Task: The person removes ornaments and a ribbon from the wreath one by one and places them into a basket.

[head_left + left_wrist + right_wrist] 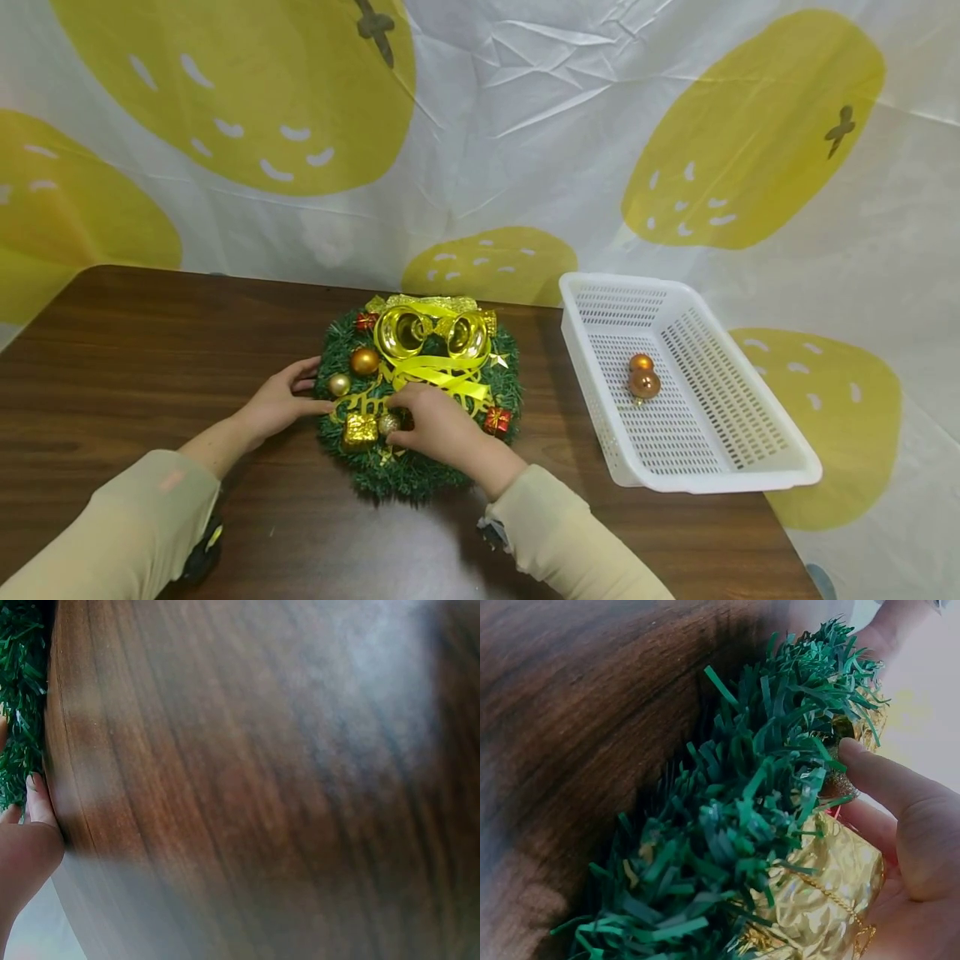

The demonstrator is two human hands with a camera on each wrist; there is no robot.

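A green Christmas wreath [393,483] lies on the table, decorated with gold bells [401,332], yellow ribbon, and small gift boxes and balls. At its left edge, my left hand [273,404] holds the rim, thumb toward the front; the left wrist view shows fingertips [39,796] against the greenery. My right hand [442,429] reaches over the lower part and pinches a small glittery gold ball [389,424] between thumb and fingers. Beside that ball sits a gold gift box [360,431]. In the right wrist view, the thumb [885,776] touches the glittery ball [838,784], partly hidden by greenery.
To the right stands a white perforated basket [600,433] with two copper-orange balls [644,383] inside. Behind the brown wooden table [187,333] hangs a white cloth [510,150] printed with yellow fruit.
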